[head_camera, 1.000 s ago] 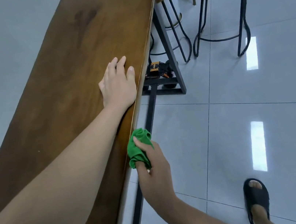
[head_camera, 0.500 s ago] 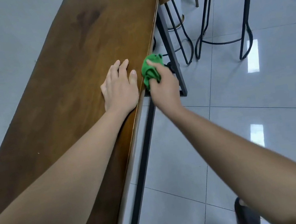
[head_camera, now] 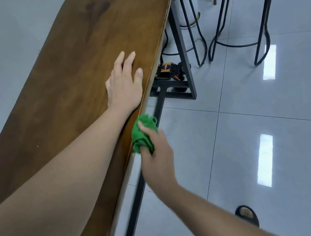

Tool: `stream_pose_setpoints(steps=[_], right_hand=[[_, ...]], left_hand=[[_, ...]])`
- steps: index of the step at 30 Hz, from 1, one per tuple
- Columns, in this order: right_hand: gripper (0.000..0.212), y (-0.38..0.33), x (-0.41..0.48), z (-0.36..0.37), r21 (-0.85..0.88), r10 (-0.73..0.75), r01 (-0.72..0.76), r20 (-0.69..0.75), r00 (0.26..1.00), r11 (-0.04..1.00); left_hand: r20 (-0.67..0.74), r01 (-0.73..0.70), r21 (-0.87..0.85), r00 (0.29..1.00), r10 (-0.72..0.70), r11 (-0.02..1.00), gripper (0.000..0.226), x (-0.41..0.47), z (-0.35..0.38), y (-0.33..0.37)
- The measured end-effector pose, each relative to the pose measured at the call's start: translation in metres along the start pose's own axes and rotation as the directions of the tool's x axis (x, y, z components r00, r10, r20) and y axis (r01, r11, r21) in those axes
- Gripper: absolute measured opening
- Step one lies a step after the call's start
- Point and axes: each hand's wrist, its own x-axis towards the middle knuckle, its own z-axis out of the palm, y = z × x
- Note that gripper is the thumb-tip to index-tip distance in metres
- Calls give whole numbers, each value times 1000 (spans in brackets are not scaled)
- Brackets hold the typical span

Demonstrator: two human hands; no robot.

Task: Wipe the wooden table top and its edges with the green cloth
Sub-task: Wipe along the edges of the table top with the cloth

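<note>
A long brown wooden table top point(head_camera: 75, 73) runs from the lower left to the top of the view. My left hand point(head_camera: 124, 86) lies flat on it near the right edge, palm down, fingers slightly apart, holding nothing. My right hand point(head_camera: 157, 158) is shut on a bunched green cloth point(head_camera: 142, 135) and presses it against the table's right side edge, just below and nearer than my left wrist. My forearm lies along the table surface.
A black metal table frame point(head_camera: 182, 57) stands under the right edge, with a small black and orange device point(head_camera: 167, 69) on its lower bar. Two wooden stools on black wire legs point(head_camera: 257, 21) stand at the top right. My sandalled foot point(head_camera: 247, 215) rests on the glossy tiled floor.
My right hand has slid the green cloth back along the table's side edge towards me, from beside my left fingertips to below my left wrist. My left hand has stayed put.
</note>
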Motion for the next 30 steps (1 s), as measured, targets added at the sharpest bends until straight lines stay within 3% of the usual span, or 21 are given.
stream_pose_setpoints(steps=[4,9,21,30], right_hand=[[75,10,-84,5,38,100,-104,107,989,994],[75,13,-162,16,23,85,-91,171,982,996],[69,25,-324,62,-26,46,-43,121,992,999],[71,31,-377,75,-19,42,-40,119,992,999]], left_hand=[[15,-10,-60,1000,10,998,59,-30,-23,-1],[70,-10,-55,997,14,998,62,-123,-60,-34],[101,-35,1,994,34,999,56,-361,-98,-130],[95,-38,82,995,30,996,57,-408,-86,-158]])
